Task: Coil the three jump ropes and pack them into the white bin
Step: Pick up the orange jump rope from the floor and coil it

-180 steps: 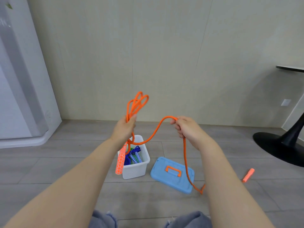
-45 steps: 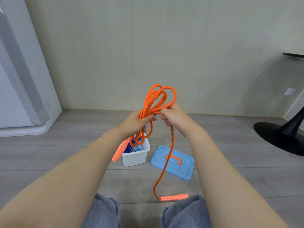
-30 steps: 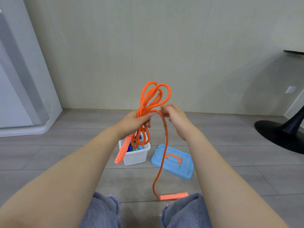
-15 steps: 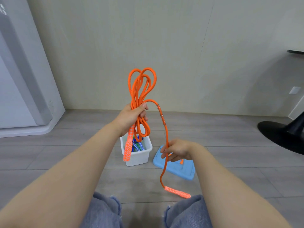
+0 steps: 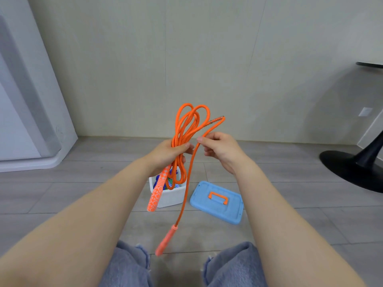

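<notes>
My left hand (image 5: 168, 155) grips the gathered loops of the orange jump rope (image 5: 187, 123), held upright in front of me. One patterned orange handle (image 5: 157, 191) hangs down from that hand. My right hand (image 5: 220, 148) pinches the free strand just right of the coil. From there the strand drops to the other orange handle (image 5: 165, 241), which dangles above my knees. The white bin (image 5: 170, 195) stands on the floor behind the coil, with blue and green rope showing inside it.
A light blue lid (image 5: 216, 201) with an orange grip lies on the floor right of the bin. A black pedestal table base (image 5: 352, 168) stands at the far right. A white appliance (image 5: 24, 112) fills the left side. Grey plank floor runs to the wall.
My right hand has risen from low beside the lid up to the coil, bringing the free strand along. The loose handle now hangs off the floor. The coil sits a bit lower.
</notes>
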Demonstrator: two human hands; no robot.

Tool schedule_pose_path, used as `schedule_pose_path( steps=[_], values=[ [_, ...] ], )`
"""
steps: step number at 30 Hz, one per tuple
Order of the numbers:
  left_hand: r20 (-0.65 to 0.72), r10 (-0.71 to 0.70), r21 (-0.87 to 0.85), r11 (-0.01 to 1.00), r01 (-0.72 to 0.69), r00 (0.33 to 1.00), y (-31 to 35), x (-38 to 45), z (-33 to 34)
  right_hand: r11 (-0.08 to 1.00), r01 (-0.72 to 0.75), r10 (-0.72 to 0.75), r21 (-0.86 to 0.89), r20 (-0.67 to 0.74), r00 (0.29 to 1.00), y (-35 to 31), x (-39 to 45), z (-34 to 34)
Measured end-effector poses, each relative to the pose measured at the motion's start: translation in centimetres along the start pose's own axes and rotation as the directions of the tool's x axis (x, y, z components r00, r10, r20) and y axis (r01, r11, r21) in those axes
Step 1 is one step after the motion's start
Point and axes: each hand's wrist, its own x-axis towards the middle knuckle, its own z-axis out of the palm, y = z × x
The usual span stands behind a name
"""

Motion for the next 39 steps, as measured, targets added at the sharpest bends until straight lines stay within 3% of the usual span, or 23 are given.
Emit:
schedule_pose_path(
  steps=[3,8,15,17,19,21,23,25,28,32,34,37,39],
  values=[
    [0.103,0.003,-0.052,0.999,0.002,0.995,0.2,-0.1,0.5,0.999,0.001,-0.001,0.035,0.004,1.0,-0.6,-0.1,0.4],
    [0.158,0.024,0.039,0.999,-0.031,0.987,0.4,-0.4,1.2,0.992,0.022,-0.017,-0.122,0.047,0.999,-1.1,-0.4,1.0],
    [0.11,0.038,0.032,0.999,-0.042,0.993,0.4,-0.4,1.0,0.998,0.012,-0.006,-0.064,0.09,0.996,-0.8,-0.4,0.8],
    [0.065,0.045,-0.034,0.998,-0.043,0.997,0.5,-0.2,1.0,0.997,-0.064,0.06,0.046,0.08,0.995,-0.1,-0.1,0.4],
    [0.027,0.049,-0.129,0.991,-0.045,0.998,0.8,0.0,1.0,0.986,-0.163,0.16,0.022,0.1,0.982,1.0,0.0,0.1],
    [0.013,0.057,-0.265,0.963,-0.051,0.998,1.6,0.1,0.8,0.968,-0.226,0.247,-0.106,0.271,0.93,2.6,0.0,-0.2],
    [0.019,0.069,-0.387,0.92,-0.056,0.997,2.6,0.0,0.6,0.94,-0.25,0.335,-0.231,0.49,0.804,3.7,-0.5,-0.1],
    [0.028,0.088,-0.447,0.892,-0.066,0.996,3.3,-0.2,0.2,0.92,-0.276,0.39,-0.279,0.577,0.717,4.2,-0.7,-0.1],
    [0.047,0.086,-0.455,0.889,-0.055,0.995,3.3,-0.6,-0.7,0.913,-0.341,0.403,-0.223,0.613,0.68,4.8,-0.5,-1.2],
    [0.11,0.071,-0.362,0.932,-0.027,0.991,3.7,-1.3,-2.2,0.861,-0.373,0.509,-0.347,0.56,0.654,7.2,-1.0,-5.3],
    [0.098,0.087,-0.257,0.965,-0.059,0.991,4.1,-1.6,-2.4,0.855,-0.411,0.518,-0.316,0.493,0.699,9.1,-1.0,-7.0],
    [0.107,0.155,0.169,0.971,-0.171,0.982,4.2,-2.0,-1.9,0.868,-0.39,0.489,-0.307,0.397,0.776,10.3,-0.7,-7.8],
    [0.187,0.129,0.471,0.858,-0.204,0.974,4.1,-2.3,-1.3,0.855,-0.353,0.479,-0.38,0.319,0.817,9.9,-0.2,-7.5]
  ],
)
